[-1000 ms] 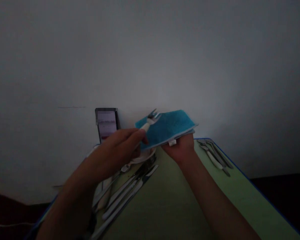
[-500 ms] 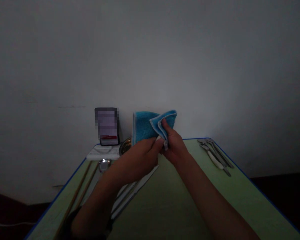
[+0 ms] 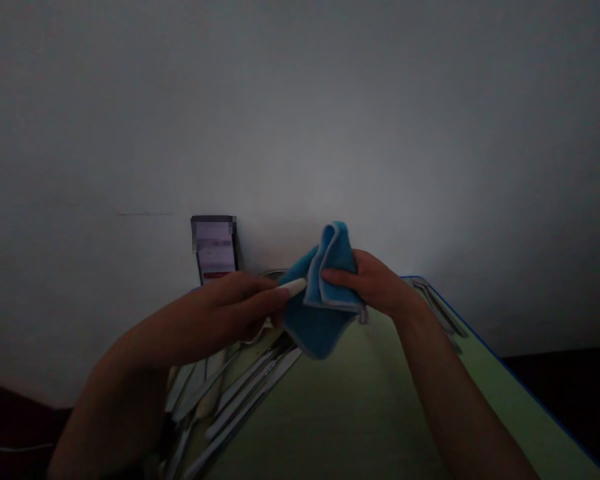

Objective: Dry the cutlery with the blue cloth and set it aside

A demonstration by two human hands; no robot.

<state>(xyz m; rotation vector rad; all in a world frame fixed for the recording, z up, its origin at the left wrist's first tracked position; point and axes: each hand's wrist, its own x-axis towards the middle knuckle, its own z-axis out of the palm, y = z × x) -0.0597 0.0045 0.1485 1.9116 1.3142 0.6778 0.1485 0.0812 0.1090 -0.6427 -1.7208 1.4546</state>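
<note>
The left hand point(image 3: 245, 308) is pinching a white handle point(image 3: 295, 287) between thumb and fingers, its tip pointing into a blue cloth point(image 3: 320, 330); the right hand point(image 3: 377, 277) is pressing the cloth's folds together, thumb on the near side; the cloth is hanging above the worktop point(image 3: 340, 400), its folds hiding whatever lies beyond the handle; long metal cutlery point(image 3: 250, 393) is lying below and beside the left forearm; more utensils point(image 3: 443, 310) are resting near the right edge, partly hidden by the right arm; a phone point(image 3: 216, 250) is standing upright near the wall point(image 3: 300, 133).
</note>
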